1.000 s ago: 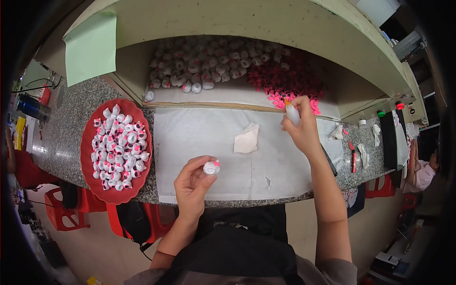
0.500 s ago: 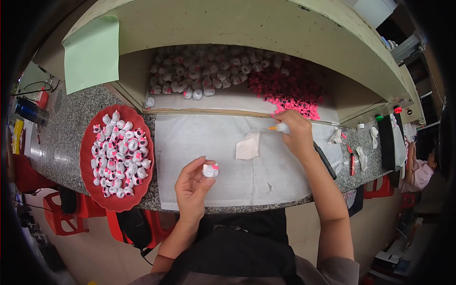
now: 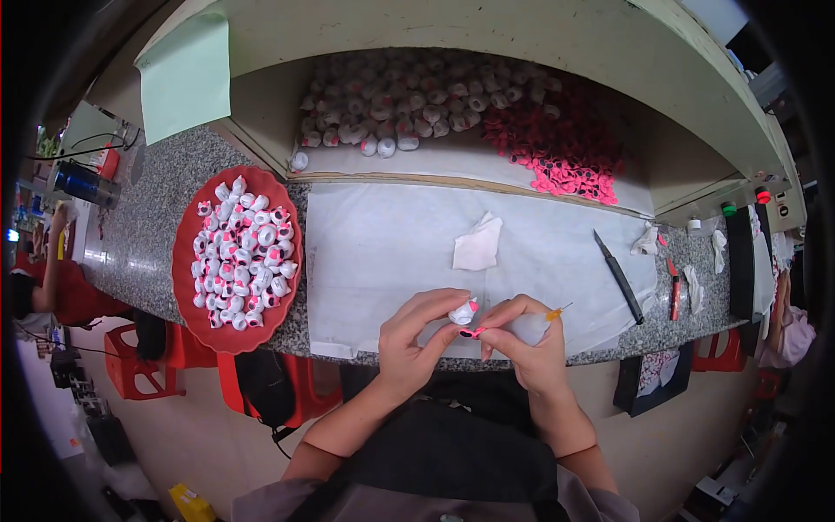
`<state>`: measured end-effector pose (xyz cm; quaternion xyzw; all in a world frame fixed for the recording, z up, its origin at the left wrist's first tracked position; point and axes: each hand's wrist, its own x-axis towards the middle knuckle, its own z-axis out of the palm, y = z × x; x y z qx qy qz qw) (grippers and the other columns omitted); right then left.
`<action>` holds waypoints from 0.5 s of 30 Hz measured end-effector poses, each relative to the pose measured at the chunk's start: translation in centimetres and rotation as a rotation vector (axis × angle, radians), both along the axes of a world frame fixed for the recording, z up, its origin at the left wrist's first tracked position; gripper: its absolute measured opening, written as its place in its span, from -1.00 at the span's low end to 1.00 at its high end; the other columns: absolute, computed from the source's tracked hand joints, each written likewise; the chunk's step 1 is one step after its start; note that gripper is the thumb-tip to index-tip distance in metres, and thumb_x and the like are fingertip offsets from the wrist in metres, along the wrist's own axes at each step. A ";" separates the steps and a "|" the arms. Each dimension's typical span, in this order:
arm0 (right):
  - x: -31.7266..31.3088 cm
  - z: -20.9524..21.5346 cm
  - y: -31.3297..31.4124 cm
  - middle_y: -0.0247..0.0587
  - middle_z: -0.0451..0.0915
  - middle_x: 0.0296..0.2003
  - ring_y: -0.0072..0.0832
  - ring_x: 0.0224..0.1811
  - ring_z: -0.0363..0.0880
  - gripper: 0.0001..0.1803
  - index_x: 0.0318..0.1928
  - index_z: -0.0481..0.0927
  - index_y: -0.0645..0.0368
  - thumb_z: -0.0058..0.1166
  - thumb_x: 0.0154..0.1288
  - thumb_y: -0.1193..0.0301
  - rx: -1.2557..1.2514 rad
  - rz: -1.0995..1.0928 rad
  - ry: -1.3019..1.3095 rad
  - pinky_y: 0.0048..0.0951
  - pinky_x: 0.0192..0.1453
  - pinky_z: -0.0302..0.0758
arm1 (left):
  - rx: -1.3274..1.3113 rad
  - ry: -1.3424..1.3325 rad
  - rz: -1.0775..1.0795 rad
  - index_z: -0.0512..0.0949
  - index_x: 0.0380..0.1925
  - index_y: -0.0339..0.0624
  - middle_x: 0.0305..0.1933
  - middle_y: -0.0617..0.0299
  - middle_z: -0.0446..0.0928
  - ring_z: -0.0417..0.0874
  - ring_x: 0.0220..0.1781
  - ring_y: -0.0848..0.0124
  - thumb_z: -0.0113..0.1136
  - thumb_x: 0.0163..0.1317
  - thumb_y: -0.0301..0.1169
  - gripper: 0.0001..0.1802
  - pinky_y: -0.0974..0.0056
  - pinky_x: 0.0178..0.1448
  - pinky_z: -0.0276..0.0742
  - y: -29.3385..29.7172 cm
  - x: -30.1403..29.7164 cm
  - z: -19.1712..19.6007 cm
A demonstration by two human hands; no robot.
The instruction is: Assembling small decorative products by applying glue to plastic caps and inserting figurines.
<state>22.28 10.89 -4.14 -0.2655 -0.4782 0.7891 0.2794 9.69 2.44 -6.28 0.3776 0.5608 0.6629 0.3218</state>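
Holding above the front of the bench (image 3: 152, 235): white-and-pink figure (image 3: 462, 314) in left hand (image 3: 407, 339), pink piece (image 3: 472, 332) in right hand (image 3: 537, 358).
Figure is pinched between left thumb and part-curled fingers; pink piece is gripped just beside it by right thumb and forefinger, contact not determinable. A needle-tipped bottle (image 3: 529, 328) is also held in the right hand. On a pale green note (image 3: 185, 78) faint marks are seen, too small to be read. The speckled bench is partly covered by a white sheet (image 3: 374, 252); a red scalloped tray (image 3: 182, 287) is filled with similar figures. Red stools (image 3: 135, 370) are seen below.
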 end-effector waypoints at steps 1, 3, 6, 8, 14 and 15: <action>0.1 -0.1 0.0 -0.21 0.49 -0.48 -0.62 -0.50 0.44 -0.92 -0.46 0.45 0.32 0.07 -0.02 0.65 0.000 -0.018 -0.010 -0.63 -0.50 0.43 | 0.008 0.065 -0.007 0.47 -0.26 -0.31 -0.18 0.06 0.47 0.49 -0.12 0.28 0.12 -0.09 -0.65 -0.70 0.35 -0.10 0.41 0.0 0.1 0.1; 0.2 -0.3 0.0 -0.22 0.48 -0.48 -0.62 -0.49 0.44 -0.92 -0.46 0.45 0.31 0.07 -0.02 0.64 -0.002 -0.040 -0.019 -0.64 -0.49 0.42 | 0.016 0.130 -0.018 0.48 -0.26 -0.31 -0.19 0.06 0.48 0.49 -0.12 0.26 0.13 -0.11 -0.64 -0.70 0.34 -0.10 0.41 0.1 0.3 0.3; 0.3 -0.5 -0.1 -0.24 0.48 -0.48 -0.64 -0.49 0.43 -0.93 -0.46 0.45 0.31 0.07 -0.01 0.63 0.043 -0.075 -0.019 -0.65 -0.48 0.42 | 0.025 0.146 -0.037 0.48 -0.26 -0.31 -0.20 0.06 0.48 0.50 -0.12 0.26 0.14 -0.10 -0.64 -0.70 0.34 -0.10 0.40 0.1 0.5 0.4; 0.2 -0.5 -0.4 -0.25 0.48 -0.47 -0.66 -0.49 0.43 -0.93 -0.46 0.45 0.30 0.07 -0.01 0.63 0.057 -0.099 -0.048 -0.66 -0.48 0.41 | 0.048 0.135 -0.067 0.47 -0.25 -0.32 -0.16 0.04 0.46 0.48 -0.10 0.26 0.13 -0.08 -0.64 -0.70 0.33 -0.06 0.40 0.0 0.5 0.5; 0.0 -1.3 -1.1 -0.25 0.49 -0.42 -0.66 -0.44 0.43 -0.82 -0.39 0.44 0.27 0.11 -0.07 0.66 0.226 -0.209 -0.080 -0.65 -0.39 0.41 | 0.129 -0.336 -0.160 0.42 -0.21 -0.38 -0.09 -0.01 0.39 0.40 0.00 0.30 0.04 0.00 -0.67 -0.72 0.27 0.06 0.35 -0.3 0.3 0.7; 0.1 -1.1 -1.1 -0.25 0.49 -0.42 -0.66 -0.44 0.43 -0.82 -0.39 0.44 0.27 0.11 -0.07 0.66 0.224 -0.204 -0.082 -0.65 -0.39 0.41 | 0.128 -0.338 -0.154 0.42 -0.21 -0.38 -0.09 -0.01 0.39 0.40 0.00 0.30 0.04 0.00 -0.67 -0.72 0.27 0.06 0.35 -0.4 0.2 0.7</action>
